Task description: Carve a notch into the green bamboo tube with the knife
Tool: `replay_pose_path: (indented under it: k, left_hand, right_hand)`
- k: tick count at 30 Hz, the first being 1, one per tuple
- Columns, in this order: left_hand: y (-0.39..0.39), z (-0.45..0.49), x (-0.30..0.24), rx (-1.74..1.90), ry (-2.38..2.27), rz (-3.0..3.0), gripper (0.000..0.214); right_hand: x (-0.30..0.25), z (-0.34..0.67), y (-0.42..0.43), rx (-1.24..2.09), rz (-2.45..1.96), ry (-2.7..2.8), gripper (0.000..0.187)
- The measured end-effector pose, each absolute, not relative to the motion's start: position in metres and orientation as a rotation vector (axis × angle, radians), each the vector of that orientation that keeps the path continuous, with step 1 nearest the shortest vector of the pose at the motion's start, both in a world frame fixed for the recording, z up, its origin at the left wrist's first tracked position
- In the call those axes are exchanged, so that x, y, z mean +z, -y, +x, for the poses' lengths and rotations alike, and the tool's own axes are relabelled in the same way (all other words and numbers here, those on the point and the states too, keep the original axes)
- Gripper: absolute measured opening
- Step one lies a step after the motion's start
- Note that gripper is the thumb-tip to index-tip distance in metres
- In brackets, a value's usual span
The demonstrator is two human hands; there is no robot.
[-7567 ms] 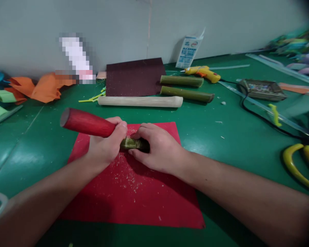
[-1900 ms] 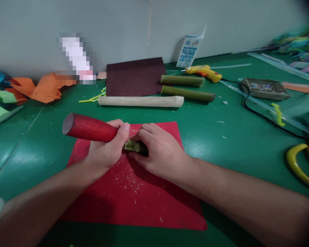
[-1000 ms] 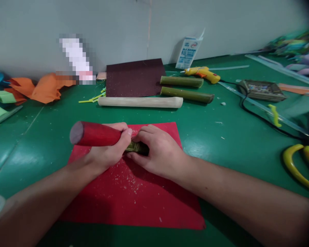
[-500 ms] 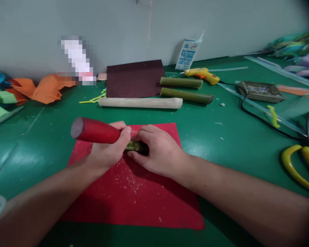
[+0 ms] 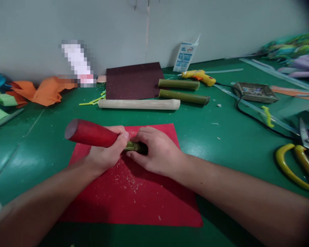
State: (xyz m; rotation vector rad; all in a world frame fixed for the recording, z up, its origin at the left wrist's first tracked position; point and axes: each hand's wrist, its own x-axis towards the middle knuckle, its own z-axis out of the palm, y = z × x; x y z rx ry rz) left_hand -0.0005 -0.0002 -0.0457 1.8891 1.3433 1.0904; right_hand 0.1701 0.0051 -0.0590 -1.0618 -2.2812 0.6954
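Note:
My left hand point(image 5: 107, 152) is wrapped round the thick red handle point(image 5: 95, 133) of a tool. That handle slants up to the left with its flat butt end showing, and the working end is hidden by my hand. Just to the right, my right hand point(image 5: 158, 149) grips a short green bamboo piece point(image 5: 134, 146), fingers over its far side and thumb on the near side. The two hands are close together over a red mat point(image 5: 144, 206), which is strewn with pale shavings. Part of the bamboo is covered by my fingers.
Behind the mat lie a pale peeled stick point(image 5: 139, 104), two green bamboo pieces point(image 5: 178, 84) and a dark red sheet point(image 5: 134, 80). A yellow glue gun point(image 5: 199, 76) trails a black cord. Yellow-handled scissors point(image 5: 285, 164) rest at right, orange paper point(image 5: 45, 92) at left.
The red handle's butt end has swung slightly left. Both hands keep their grips, and the bamboo piece stays in nearly the same place. The whole view has shifted a little.

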Motion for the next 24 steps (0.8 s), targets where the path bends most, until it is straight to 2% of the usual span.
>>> replay_pose_path:
  k: [3,12,18,24]
  left_hand:
    - [0.0,0.002,-0.048,1.208,-1.407,1.813,0.034]
    - [0.002,-0.002,-0.041,0.942,-1.471,2.071,0.032]
    - [0.0,0.0,-0.044,1.174,-1.276,1.595,0.036]
    - [-0.003,-0.005,-0.043,1.274,-1.274,1.512,0.037]
  right_hand:
    - [-0.059,0.17,-0.005,0.672,-1.083,2.28,0.017]
    - [-0.059,0.174,-0.01,0.676,-1.042,2.309,0.016]
    - [-0.056,0.177,-0.015,0.527,-0.985,2.396,0.015]
    - [-0.051,0.183,-0.019,0.399,-0.96,2.521,0.025]
